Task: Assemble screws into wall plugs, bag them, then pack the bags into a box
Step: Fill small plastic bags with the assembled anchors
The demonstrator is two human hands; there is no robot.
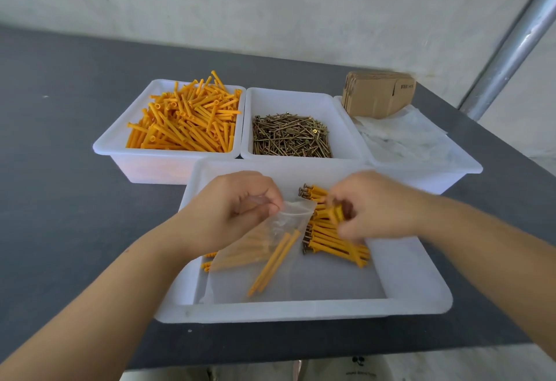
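Four white tubs [168, 152] (plugs, screws, bags, assemblies); left hand [237, 209] pinches a bag [270, 245], right hand [370, 206] grips assembled plugs [337, 215].

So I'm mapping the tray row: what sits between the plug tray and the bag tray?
The tray of loose screws, seen in the head view.

- Our left hand [240, 209] pinches clear bag [264, 248] mouth over front tray [301, 310].
- Our right hand [370, 203] grips orange plug [337, 213] above assembled pile [334, 242].
- Behind: plug bin [168, 156], screw bin [301, 98], cardboard boxes [376, 98].
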